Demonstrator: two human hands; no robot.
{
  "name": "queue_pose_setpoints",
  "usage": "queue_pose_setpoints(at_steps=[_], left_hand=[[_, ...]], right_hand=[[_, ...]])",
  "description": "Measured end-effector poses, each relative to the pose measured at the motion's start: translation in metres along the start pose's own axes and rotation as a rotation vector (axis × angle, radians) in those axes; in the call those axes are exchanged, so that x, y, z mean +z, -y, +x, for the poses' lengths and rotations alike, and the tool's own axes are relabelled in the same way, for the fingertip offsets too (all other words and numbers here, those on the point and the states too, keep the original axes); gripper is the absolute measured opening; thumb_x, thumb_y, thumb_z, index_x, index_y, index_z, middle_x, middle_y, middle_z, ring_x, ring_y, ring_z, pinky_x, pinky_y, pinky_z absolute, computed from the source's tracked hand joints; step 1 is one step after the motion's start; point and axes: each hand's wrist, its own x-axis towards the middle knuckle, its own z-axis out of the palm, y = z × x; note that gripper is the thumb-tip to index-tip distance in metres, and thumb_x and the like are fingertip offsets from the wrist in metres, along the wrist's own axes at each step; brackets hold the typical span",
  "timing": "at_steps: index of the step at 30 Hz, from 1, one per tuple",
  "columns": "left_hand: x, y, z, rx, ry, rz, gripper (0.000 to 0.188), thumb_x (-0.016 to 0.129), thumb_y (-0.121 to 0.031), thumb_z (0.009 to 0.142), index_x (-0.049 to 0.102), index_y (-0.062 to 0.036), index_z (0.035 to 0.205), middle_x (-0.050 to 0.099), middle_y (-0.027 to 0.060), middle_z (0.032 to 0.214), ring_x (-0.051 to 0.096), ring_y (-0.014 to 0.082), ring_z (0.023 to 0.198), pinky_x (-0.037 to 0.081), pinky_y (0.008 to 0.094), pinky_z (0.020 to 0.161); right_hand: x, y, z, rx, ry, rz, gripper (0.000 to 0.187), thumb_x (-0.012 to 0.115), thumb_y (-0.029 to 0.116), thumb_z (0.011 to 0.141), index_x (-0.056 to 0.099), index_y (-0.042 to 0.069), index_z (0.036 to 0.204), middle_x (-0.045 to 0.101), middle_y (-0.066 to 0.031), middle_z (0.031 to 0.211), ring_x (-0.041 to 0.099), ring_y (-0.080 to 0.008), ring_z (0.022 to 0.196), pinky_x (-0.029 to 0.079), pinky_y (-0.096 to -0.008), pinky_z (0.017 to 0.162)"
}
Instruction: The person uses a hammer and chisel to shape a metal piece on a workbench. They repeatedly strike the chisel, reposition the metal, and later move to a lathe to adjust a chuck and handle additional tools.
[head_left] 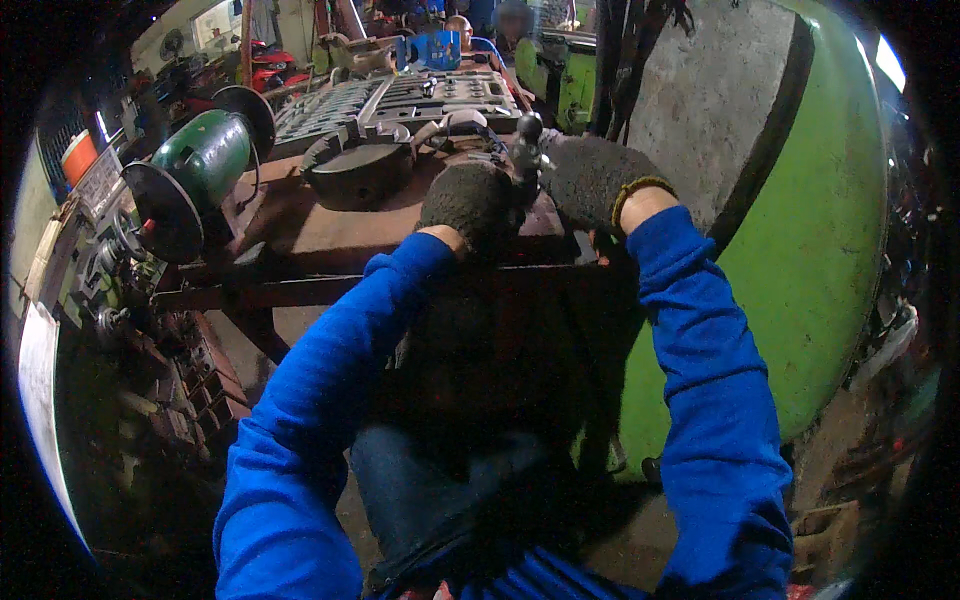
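Blue sleeves (325,370), dark knit gloves (465,203), dark trousers (430,495)

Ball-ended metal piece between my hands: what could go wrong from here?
First, the gloved left hand and right hand sit close on either side of the ball-ended metal piece, so fingers might get pinched. Second, the left hand's knuckles might knock the heavy-looking round metal block beside it.

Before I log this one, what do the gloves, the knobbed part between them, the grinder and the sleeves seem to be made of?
Gloves: probably knitted fabric, matte dark grey, judging by the fuzzy surface.
Knobbed part: likely metal; its rounded grey surface catches small glints.
Grinder: body probably painted metal, smooth green with a soft sheen.
Sleeves: matte blue cloth, by the soft folds; fibre unclear.
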Motion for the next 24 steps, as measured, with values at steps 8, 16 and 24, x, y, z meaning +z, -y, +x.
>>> queue_pose_setpoints(at_steps=[8,16,24], left_hand=[[0.012,0.011,0.003,0.012,-0.067,-0.021,0.030,0.078,-0.031,0.091,0.087,-0.0116,0.111,0.081,0.0248,0.111,0.079,0.0444,0.107,0.062,0.0543,0.096],[0.011,0.015,0.003,0.002,-0.065,0.025,0.031,0.081,-0.034,0.087,0.087,-0.0104,0.106,0.080,0.0247,0.111,0.078,0.0443,0.108,0.062,0.0526,0.096],[0.013,0.005,0.005,-0.030,-0.065,0.016,0.033,0.081,-0.038,0.086,0.087,-0.0094,0.100,0.081,0.0238,0.104,0.079,0.0441,0.100,0.062,0.0531,0.092]], right_hand=[[-0.004,0.011,-0.002,0.025,-0.015,-0.026,0.043,0.056,0.035,0.109,0.070,0.007,0.139,0.077,-0.0233,0.133,0.074,-0.0432,0.123,0.059,-0.0542,0.108],[-0.033,0.024,-0.007,0.106,-0.039,-0.033,0.045,0.058,0.036,0.109,0.071,0.007,0.140,0.076,-0.0232,0.135,0.074,-0.0432,0.123,0.059,-0.0534,0.108],[-0.015,0.017,-0.015,0.114,-0.016,-0.027,0.046,0.057,0.038,0.108,0.073,0.008,0.138,0.077,-0.0239,0.133,0.074,-0.0442,0.121,0.059,-0.0556,0.106]])
